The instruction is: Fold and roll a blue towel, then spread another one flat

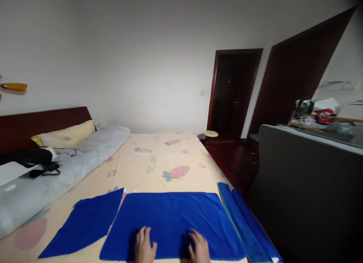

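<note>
A blue towel (170, 214) lies spread flat on the bed (159, 161) right in front of me. My left hand (144, 246) rests palm down on its near edge, fingers apart. My right hand (200, 248) lies flat on the same towel a little to the right, also holding nothing. A second blue towel (85, 223) lies flat to the left, its corner close to the middle towel. A third blue cloth (245, 221), folded into a long strip, lies along the bed's right edge.
A grey rolled quilt (65, 164) and a yellow pillow (66, 134) lie along the left by the dark headboard (42, 121), with a black bag (27, 157) and phone. A grey upright panel (309, 195) stands to the right. Dark doorway (234, 91) and a small stool (210, 134) are beyond.
</note>
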`<state>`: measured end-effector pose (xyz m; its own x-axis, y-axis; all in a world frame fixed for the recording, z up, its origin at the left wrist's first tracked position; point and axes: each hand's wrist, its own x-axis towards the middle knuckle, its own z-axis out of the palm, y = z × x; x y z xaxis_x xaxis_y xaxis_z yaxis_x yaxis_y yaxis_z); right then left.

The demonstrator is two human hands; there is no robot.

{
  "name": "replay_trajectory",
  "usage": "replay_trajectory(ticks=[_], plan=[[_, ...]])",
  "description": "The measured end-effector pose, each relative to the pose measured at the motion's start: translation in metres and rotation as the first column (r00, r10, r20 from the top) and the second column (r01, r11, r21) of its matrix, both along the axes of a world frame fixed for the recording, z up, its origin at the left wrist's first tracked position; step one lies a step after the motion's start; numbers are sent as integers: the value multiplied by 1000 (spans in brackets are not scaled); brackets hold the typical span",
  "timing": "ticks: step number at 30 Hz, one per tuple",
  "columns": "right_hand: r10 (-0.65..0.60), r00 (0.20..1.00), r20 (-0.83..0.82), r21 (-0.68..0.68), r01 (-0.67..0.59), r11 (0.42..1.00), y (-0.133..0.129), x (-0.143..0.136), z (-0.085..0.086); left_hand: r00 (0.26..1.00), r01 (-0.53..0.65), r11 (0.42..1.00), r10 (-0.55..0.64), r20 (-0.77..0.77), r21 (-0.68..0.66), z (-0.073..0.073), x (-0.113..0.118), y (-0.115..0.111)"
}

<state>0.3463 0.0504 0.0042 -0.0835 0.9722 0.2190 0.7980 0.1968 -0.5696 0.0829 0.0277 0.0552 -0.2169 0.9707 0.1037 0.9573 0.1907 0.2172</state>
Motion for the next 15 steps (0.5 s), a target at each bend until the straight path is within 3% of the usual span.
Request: replay_trajectory(ticks=[3, 6, 8, 10, 15], plan=[[192, 976, -102, 19, -191, 981, 4, -51, 16, 975, 203, 976, -193, 111, -83, -5, 68, 10], [226, 973, -45, -46, -228, 972, 1, -60, 15, 941, 308, 936, -273, 199, -173, -21, 91, 9], [200, 979, 48, -88, -196, 977, -3, -41, 5, 942, 312, 929, -275, 193, -199, -29, 79, 3], [134, 983, 126, -78, -125, 989, -8, -6, -9, 967, 243, 944, -218, 132, -221, -32, 52, -5], [-87, 973, 214, 18, 86, 996, -28, 99, -43, 989, -126, 982, 113, -94, -144, -34, -45, -32]])
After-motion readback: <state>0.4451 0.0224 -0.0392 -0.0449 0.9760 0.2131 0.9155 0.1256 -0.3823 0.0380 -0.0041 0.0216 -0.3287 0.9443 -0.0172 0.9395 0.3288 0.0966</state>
